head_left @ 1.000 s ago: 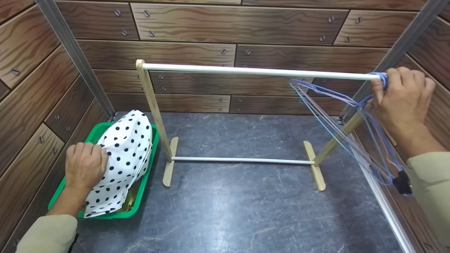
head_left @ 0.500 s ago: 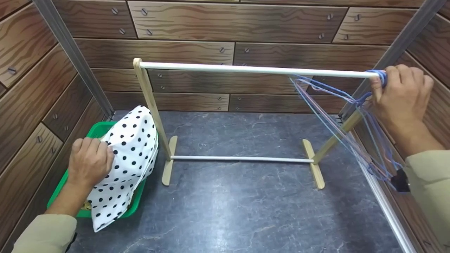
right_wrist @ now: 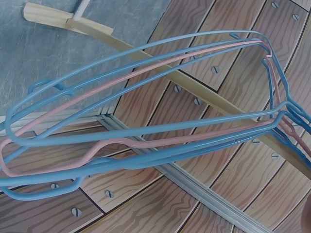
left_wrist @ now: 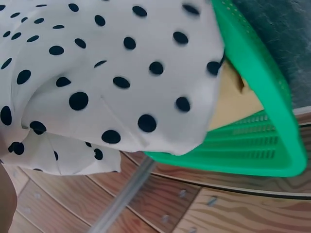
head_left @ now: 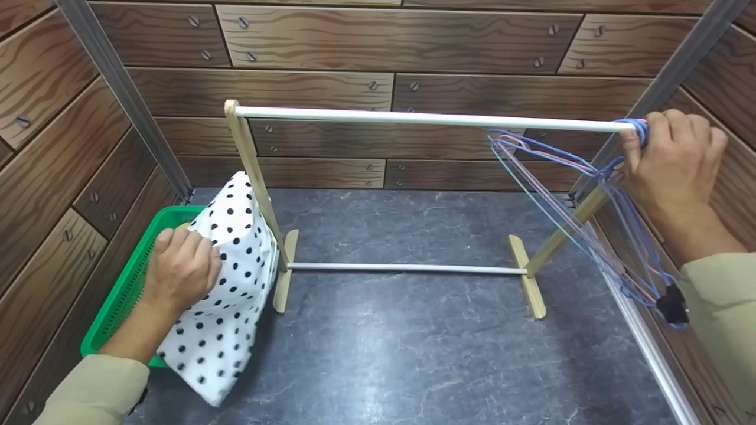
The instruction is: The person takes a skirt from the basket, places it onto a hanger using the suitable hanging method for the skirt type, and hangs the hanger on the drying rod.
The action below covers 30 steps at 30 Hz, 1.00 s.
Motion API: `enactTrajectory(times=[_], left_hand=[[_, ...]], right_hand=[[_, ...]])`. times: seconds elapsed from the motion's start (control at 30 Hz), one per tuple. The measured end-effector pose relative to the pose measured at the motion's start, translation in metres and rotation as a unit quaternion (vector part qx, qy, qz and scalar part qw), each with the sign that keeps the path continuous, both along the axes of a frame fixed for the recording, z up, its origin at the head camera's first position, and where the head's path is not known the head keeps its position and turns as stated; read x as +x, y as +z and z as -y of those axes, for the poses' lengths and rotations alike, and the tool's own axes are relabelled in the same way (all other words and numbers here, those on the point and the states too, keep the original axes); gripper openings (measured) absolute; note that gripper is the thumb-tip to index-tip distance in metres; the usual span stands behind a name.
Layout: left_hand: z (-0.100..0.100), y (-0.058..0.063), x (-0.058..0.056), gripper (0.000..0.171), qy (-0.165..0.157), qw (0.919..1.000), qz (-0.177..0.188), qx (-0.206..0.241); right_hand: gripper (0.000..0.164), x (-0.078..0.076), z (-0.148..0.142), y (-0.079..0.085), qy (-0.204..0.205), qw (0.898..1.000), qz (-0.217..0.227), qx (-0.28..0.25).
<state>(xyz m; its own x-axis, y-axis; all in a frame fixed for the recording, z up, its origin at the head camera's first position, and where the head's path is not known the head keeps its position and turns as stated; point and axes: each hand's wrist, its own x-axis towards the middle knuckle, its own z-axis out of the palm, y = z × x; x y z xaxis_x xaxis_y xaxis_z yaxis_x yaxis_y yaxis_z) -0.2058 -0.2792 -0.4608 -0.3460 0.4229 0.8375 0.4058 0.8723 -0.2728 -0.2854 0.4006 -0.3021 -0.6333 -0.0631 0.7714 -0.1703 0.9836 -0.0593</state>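
Observation:
A white cloth with black polka dots (head_left: pixel 236 277) hangs from my left hand (head_left: pixel 180 268), which grips it near its upper left edge. The cloth is lifted over the right side of a green basket (head_left: pixel 94 336), and its lower corner hangs past the rim. In the left wrist view the cloth (left_wrist: pixel 131 82) covers much of the basket (left_wrist: pixel 286 131). My right hand (head_left: pixel 679 159) holds the right end of a clothes rack's white top rail (head_left: pixel 413 118). Beside its thumb, blue and pink hangers (head_left: pixel 549 156) hang bunched by their hooks; the right wrist view shows several hangers (right_wrist: pixel 146 133).
Wooden rack posts (head_left: pixel 254 171) stand on flat feet (head_left: pixel 527 277), joined by a lower white bar (head_left: pixel 407 268). Wood-patterned walls (head_left: pixel 413 41) and metal corner strips enclose the grey marbled floor (head_left: pixel 401 342). Tan cloth (left_wrist: pixel 233 99) lies in the basket.
My left hand has moved right, drawing the polka-dot cloth from over the basket toward the rack's left post. More of the basket's inside shows. The right hand stays at the rail end.

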Motion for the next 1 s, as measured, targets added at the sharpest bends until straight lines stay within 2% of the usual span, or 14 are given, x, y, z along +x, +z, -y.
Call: enactTrajectory(times=[0.33, 0.47, 0.77, 1.0], left_hand=[[-0.028, 0.000, -0.004, 0.032, -0.051, 0.9986, -0.016, 0.005], [-0.035, -0.002, -0.005, 0.033, -0.061, 0.9980, -0.015, 0.000], [-0.054, -0.002, -0.008, 0.030, -0.074, 0.9972, 0.011, -0.008], [-0.073, -0.001, -0.011, 0.028, -0.090, 0.9959, 0.009, -0.007]], right_hand=[[0.055, 0.001, -0.001, -0.001, 0.001, 1.000, -0.001, -0.001], [0.054, 0.001, 0.001, 0.000, 0.003, 1.000, -0.001, -0.002], [0.052, 0.000, 0.001, 0.001, 0.005, 1.000, -0.009, -0.001], [0.051, 0.000, 0.003, 0.001, 0.007, 1.000, -0.016, -0.002]])
